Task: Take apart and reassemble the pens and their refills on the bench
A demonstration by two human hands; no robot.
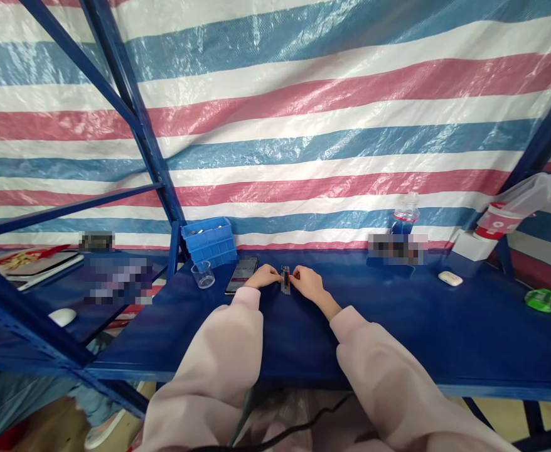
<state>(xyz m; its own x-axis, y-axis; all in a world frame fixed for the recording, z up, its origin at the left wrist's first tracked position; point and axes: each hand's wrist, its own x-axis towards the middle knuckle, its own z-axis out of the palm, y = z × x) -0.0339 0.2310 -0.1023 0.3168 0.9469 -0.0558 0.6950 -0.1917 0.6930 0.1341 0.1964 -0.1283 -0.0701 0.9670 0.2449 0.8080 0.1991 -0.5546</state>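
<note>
Pinching pens (pixel 285 280) between left hand (pixel 264 276) and right hand (pixel 306 282), narrow grip, smartphone (pixel 241 275) and plastic cup (pixel 203 275) just left.

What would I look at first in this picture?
The big striped tarp in blue, white and red would grab you first, hanging across the whole back. Low in the middle, the left hand and right hand reach in at a small bunch of pens on the blue shelf. Left of them sits a blue plastic basket.
</note>
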